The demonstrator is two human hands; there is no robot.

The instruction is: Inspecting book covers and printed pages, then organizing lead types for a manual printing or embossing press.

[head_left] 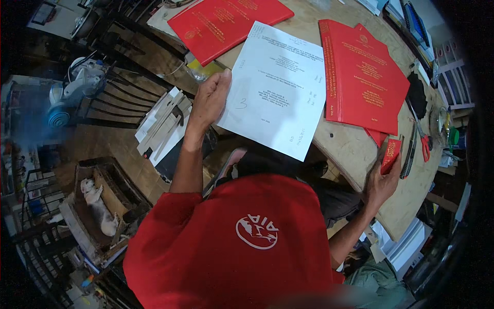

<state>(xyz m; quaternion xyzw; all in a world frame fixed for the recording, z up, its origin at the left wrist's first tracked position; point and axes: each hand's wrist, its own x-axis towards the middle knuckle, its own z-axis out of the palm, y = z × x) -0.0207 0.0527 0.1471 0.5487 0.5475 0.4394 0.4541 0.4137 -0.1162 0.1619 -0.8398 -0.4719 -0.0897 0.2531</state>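
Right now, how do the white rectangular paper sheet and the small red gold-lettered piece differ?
The white rectangular paper sheet is much larger than the small red gold-lettered piece. The sheet is white with dark print; the piece is red with gold. The left hand holds the sheet, the right hand the piece. Both carry lettering.

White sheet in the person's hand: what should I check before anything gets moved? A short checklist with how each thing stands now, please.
1. Sheet held: ok, the left hand grips its left edge.
2. Right hand free: not ok, it holds a small red piece.
3. Red covers right of the sheet squared up: not ok, they overlap at different angles.
4. Red-handled scissors apart from the right hand: ok, they lie farther right on the table.
5. Back of the sheet blank: cannot tell, it faces away.
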